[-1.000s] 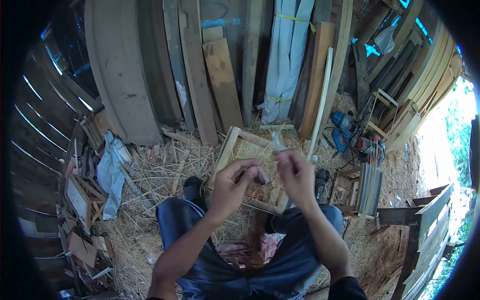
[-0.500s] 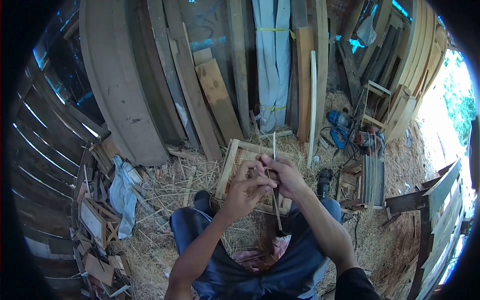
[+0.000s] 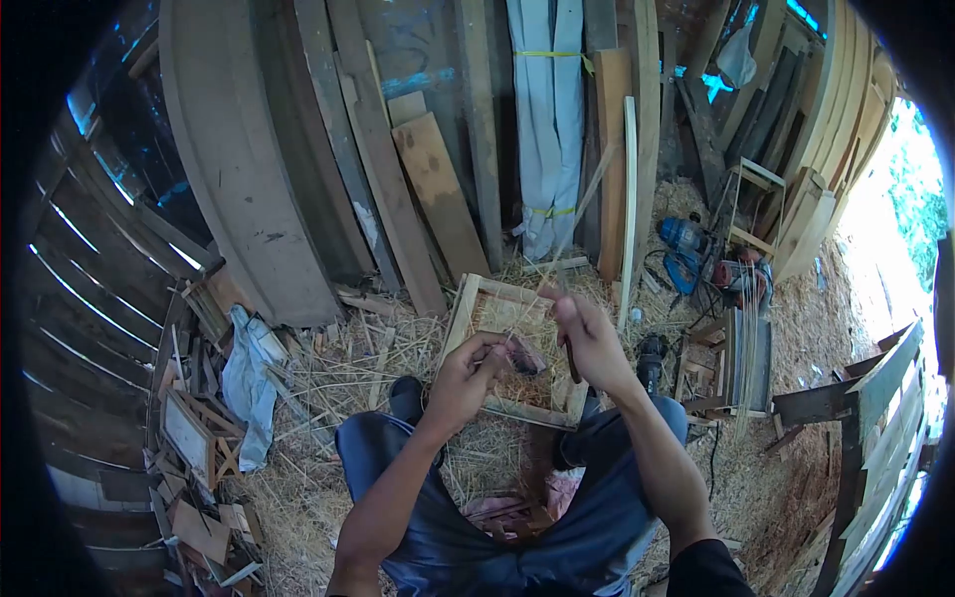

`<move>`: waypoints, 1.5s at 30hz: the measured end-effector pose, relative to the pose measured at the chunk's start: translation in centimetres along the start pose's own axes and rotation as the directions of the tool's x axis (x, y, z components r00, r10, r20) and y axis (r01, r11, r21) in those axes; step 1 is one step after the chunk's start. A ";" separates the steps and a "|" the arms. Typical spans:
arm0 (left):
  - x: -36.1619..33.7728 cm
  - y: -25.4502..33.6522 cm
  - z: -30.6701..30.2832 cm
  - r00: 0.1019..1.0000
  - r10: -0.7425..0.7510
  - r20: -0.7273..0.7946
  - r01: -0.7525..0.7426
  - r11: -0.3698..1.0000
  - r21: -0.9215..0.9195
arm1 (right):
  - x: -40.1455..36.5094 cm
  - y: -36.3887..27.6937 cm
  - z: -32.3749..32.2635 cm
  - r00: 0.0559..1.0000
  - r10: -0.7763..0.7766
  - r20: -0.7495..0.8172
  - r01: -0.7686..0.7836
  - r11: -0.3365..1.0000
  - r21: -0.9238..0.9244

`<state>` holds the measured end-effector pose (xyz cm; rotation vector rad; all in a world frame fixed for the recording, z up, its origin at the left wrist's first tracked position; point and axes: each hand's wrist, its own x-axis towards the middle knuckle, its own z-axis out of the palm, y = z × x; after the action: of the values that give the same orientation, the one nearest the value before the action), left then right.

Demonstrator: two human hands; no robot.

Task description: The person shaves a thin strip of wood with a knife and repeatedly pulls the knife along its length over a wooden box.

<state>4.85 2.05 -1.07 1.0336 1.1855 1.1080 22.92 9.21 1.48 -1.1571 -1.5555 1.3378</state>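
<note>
My right hand (image 3: 595, 343) is closed in a fist around a slim tool with a dark handle (image 3: 573, 364), whose lower end sticks out beneath the fingers. Above that fist a long pale strip (image 3: 589, 199) slants up to the right, smeared by motion. To the left, my left hand (image 3: 466, 383) pinches a small dark brown piece with a pink edge (image 3: 525, 356) between thumb and fingers; its kind cannot be made out. Both hands are apart, over a shallow wooden frame (image 3: 527, 410) on the floor between my feet.
Straw-like shavings (image 3: 328, 383) cover the floor. Tall boards (image 3: 239, 179) and a pale wrapped bundle (image 3: 547, 129) lean at the back. A blue power tool (image 3: 682, 244) lies to the right, near a small wooden rack (image 3: 741, 363). A pale cloth (image 3: 247, 383) hangs at left.
My hands were together over the frame, with a slim strip running through them. Now they have parted: the left moved slightly left with the small piece, the right moved right with the tool.
</note>
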 end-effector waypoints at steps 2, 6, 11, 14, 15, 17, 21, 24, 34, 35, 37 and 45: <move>0.0 0.0 0.1 1.000 0.027 0.002 -0.027 0.999 -0.040 | -1.1 -1.1 0.2 0.958 -0.233 0.167 0.279 0.888 -0.366; -0.5 0.5 0.3 0.997 0.074 0.003 -0.074 0.995 0.066 | -2.2 0.4 2.7 0.921 -0.362 0.145 0.390 0.874 -0.292; -0.6 0.7 0.2 0.991 0.135 0.002 -0.135 0.988 0.073 | -1.1 -0.6 1.6 0.887 -0.351 0.300 0.441 0.835 -0.328; -0.6 0.9 -0.1 0.995 0.095 0.013 -0.096 0.988 0.120 | -1.2 -1.7 1.4 0.912 0.059 0.406 0.000 0.990 -0.142; -0.6 0.6 -0.2 0.997 0.080 0.022 -0.082 0.995 0.061 | -1.1 -1.3 1.4 0.901 0.082 0.426 -0.089 0.996 -0.002; -0.6 0.6 -0.3 0.997 0.066 0.033 -0.066 0.998 0.002 | -0.9 -1.1 1.2 0.889 0.100 0.447 -0.178 0.974 0.137; -1.4 1.8 -0.8 0.992 -0.080 0.103 0.090 0.991 -0.097 | -0.3 -1.9 -0.7 0.914 0.170 0.368 -0.280 0.921 0.271; -1.1 1.9 -0.8 0.965 -0.179 0.193 0.217 0.955 -0.203 | -0.6 -1.3 0.1 0.897 0.156 0.414 -0.280 0.925 0.257; -1.0 1.4 -0.4 0.981 -0.129 0.143 0.143 0.985 -0.093 | -0.4 -1.2 -0.1 0.943 0.164 0.290 -0.227 0.953 0.200; -1.0 1.4 -0.1 0.981 -0.128 0.149 0.142 0.986 -0.092 | -0.4 -1.2 -0.2 0.945 0.163 0.283 -0.224 0.954 0.201; -1.1 1.3 0.3 0.992 -0.082 0.096 0.088 0.994 -0.059 | -0.3 -1.0 -0.4 0.954 0.148 0.259 -0.181 0.978 0.108; -1.2 1.7 0.1 0.982 -0.154 0.107 0.161 0.985 -0.060 | -0.2 -1.3 -0.3 0.965 0.161 0.205 -0.166 0.986 0.008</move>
<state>4.70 1.10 0.77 0.9170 1.1199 0.9537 23.06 9.09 2.77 -1.1847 -1.6089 1.6248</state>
